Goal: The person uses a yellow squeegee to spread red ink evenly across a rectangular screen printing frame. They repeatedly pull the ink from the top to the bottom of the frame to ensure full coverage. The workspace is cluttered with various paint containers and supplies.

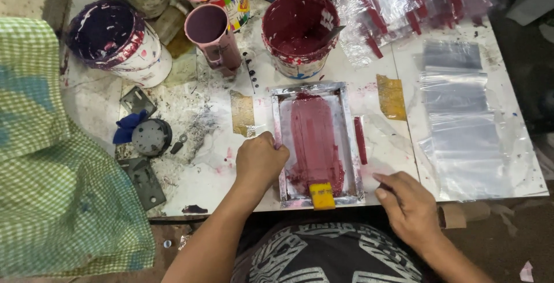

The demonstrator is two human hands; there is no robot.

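Left hand (261, 159) is clamped on the small metal-framed printing screen smeared with maroon ink (316, 144), steadying it; right hand (407, 205), fingers loosely together and holding nothing, hovers beside the yellow squeegee (322, 196), judged between print pulls.

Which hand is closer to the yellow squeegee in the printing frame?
The left hand looks slightly nearer. It rests on the frame's left edge, above-left of the yellow squeegee; the right hand is outside the frame's right edge.
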